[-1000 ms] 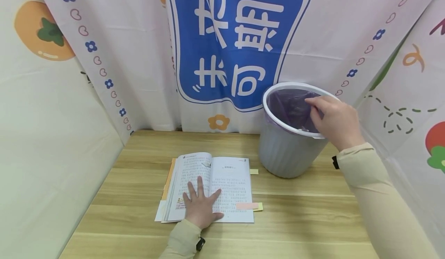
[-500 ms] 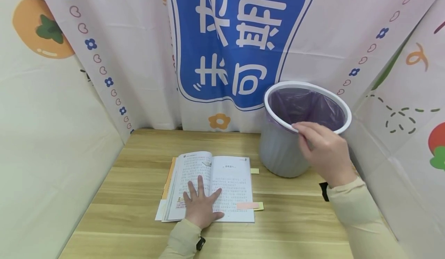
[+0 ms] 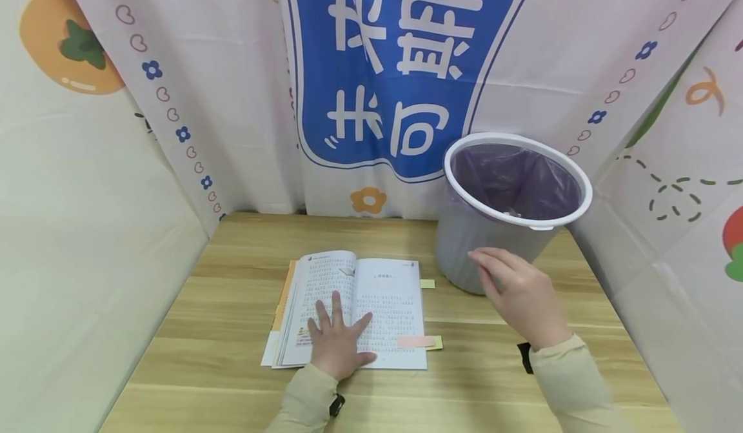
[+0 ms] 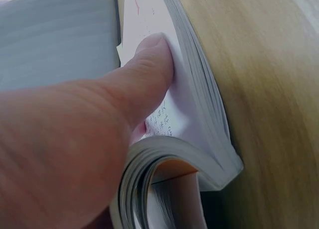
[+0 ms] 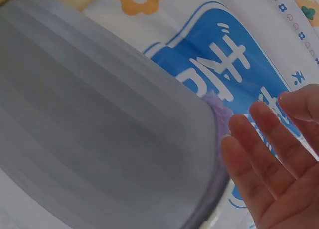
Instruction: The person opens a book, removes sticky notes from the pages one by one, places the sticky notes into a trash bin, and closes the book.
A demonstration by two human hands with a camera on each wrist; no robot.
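An open book (image 3: 389, 297) with printed text lies on the wooden table. My left hand (image 3: 336, 349) rests on it with fingers spread across the lower middle of the pages. In the left wrist view the thumb (image 4: 152, 64) presses on the page near the thick stack of leaves. My right hand (image 3: 516, 291) hovers in front of the grey trash bin (image 3: 464, 239), fingers loosely bent. The right wrist view shows nothing between those fingers (image 5: 286, 144), which are close by the bin's rim in that view.
A purple bag (image 3: 522, 175) lines the bin, with small pale scraps inside. Yellow (image 3: 427, 284) and pink (image 3: 413, 342) sticky tabs jut from the book's right edge. Behind the wooden table (image 3: 232, 246) hangs a printed curtain (image 3: 255, 110), and cloth walls stand on both sides.
My right hand has moved out from over the bin's opening, toward me and down to the front of the bin. The left hand has stayed on the book.
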